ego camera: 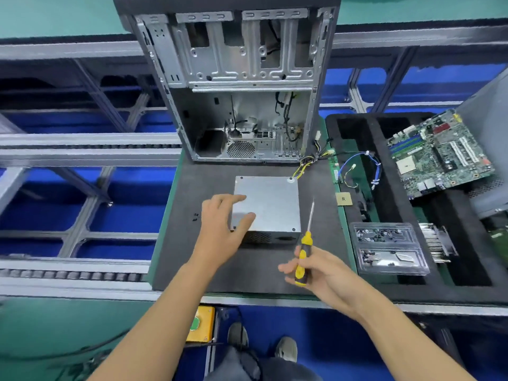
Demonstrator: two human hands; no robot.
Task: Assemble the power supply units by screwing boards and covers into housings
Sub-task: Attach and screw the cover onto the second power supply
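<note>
The left hand (220, 229) is resting with fingers spread loosely against the left edge of the power supply unit (268, 207), which is lying on the dark foam mat (192, 243) before the open computer case (239, 86). The right hand (316, 270) is gripping a yellow-handled screwdriver (304, 251), fingers curled around its handle, tip pointing up just beside the unit's right edge.

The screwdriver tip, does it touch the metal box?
Apart. The head view shows the screwdriver tip beside the metal box, dark mat visible between them.

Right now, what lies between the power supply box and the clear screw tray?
In the head view, only the screwdriver, gripped by the right hand, above bare dark mat, separates power supply box and screw tray.
</note>
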